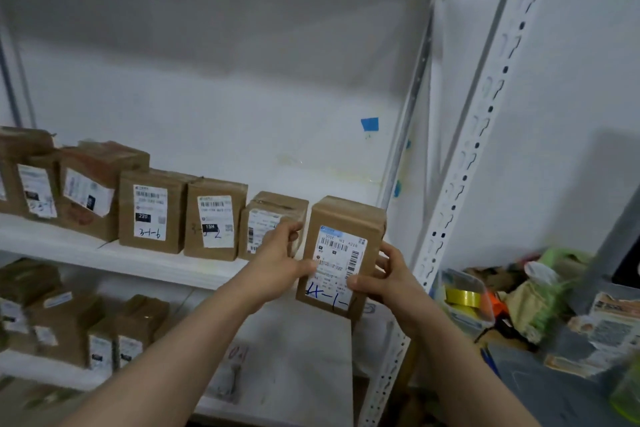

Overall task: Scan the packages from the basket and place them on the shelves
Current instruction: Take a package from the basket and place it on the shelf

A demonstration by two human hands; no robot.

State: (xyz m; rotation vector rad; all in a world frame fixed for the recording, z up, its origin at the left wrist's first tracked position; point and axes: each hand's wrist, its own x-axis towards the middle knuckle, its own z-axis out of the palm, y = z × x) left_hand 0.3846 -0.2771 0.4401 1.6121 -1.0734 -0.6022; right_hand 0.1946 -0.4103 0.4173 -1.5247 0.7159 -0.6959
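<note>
Soft, even light is brightest on the wall (277, 107) mid-frame, with a broad grey shadow across the top. The held box (341, 253) is fairly sharp, the boxes (52, 322) at lower left and the clutter (540, 305) at right blur, and the post (491, 107) bows from wide-angle distortion.

Single view: a head-worn wide-angle camera faces forward and slightly down into the shelves (145, 262) at close range. The package (341, 253) lies just right of centre. The left hand (277, 265) and right hand (391, 284) enter from 6 o'clock. A slotted upright (460, 184) runs toward 1 o'clock.
</note>
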